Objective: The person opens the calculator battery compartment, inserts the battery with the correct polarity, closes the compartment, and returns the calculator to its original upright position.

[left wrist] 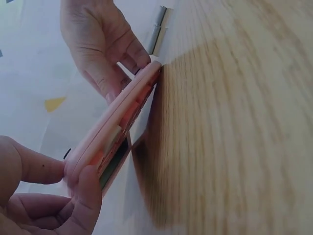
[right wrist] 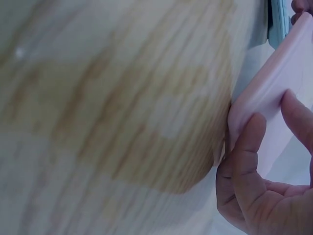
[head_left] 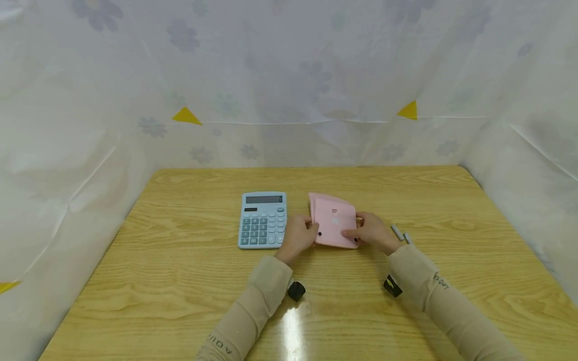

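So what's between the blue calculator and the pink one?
In the head view: the left hand, pinching the pink calculator, with bare table just beyond that hand.

My left hand [left wrist: 44, 205] pinches one end of a pink calculator [left wrist: 105, 120], and my right hand [left wrist: 98, 44] holds the other end. Its buttons [left wrist: 113, 133] face the wooden counter [left wrist: 234, 117]. Two little gray sticks [left wrist: 155, 36] lie near.

The left forearm [head_left: 253, 303] and the right forearm [head_left: 447, 306] reach forward, slanting inward; left grip [head_left: 298, 233] and right grip [head_left: 374, 232] both pinch with thumb and fingers.
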Available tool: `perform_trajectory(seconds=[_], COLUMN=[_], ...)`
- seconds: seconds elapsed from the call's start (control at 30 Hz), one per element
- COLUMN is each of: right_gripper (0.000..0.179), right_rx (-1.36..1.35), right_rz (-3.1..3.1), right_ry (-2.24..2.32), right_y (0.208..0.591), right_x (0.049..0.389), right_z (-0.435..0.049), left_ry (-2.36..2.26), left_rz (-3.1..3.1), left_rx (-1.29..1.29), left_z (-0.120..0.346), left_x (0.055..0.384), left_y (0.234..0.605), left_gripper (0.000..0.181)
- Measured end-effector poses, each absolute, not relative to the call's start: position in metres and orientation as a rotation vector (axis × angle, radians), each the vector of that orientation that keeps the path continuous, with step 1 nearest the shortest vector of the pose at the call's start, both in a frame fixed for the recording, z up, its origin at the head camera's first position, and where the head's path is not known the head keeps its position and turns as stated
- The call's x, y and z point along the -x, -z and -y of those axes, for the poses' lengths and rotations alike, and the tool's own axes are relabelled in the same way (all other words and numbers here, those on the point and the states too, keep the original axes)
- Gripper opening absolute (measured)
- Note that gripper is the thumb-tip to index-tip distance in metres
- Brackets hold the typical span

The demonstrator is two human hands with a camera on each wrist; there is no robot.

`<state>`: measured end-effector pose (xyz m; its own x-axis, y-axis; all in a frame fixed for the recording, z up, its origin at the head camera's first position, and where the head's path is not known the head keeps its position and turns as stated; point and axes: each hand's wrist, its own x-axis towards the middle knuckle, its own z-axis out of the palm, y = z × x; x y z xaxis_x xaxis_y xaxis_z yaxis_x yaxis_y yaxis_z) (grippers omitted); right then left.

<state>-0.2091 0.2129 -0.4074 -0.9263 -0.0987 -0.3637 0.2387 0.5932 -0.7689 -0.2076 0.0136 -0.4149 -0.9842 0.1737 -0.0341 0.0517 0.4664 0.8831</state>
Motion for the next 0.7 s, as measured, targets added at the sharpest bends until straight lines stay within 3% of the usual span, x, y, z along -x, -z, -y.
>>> perform_trajectory(seconds=[0.1, 0.27, 0.53, 0.7], right_gripper=[0.075, 0.075, 0.074, 0.072], right_rx=[-0.112, -0.11, -0.109, -0.08], right_rz=[-2.48, -2.495, -2.581, -2.653], right_ry=[1.245, 1.245, 1.165, 1.085], right_y=[0.408, 0.408, 0.4092, 0.4109], right_x=[0.2088, 0.2083, 0.2098, 0.211], right_z=[-0.2119, -0.211, -0.2095, -0.2096], left_ry=[-1.464, -1.324, -1.103, -1.032], left_rz=[-2.654, -2.772, -2.852, -2.878], left_rx=[-0.242, -0.331, -0.378, -0.379], left_z=[-0.0136, -0.014, -0.0145, -0.0157], left_x=[0.208, 0.2092, 0.2104, 0.2104], left_y=[0.4156, 0.4163, 0.415, 0.4166], left_gripper=[0.026, 0.009, 0.026, 0.024])
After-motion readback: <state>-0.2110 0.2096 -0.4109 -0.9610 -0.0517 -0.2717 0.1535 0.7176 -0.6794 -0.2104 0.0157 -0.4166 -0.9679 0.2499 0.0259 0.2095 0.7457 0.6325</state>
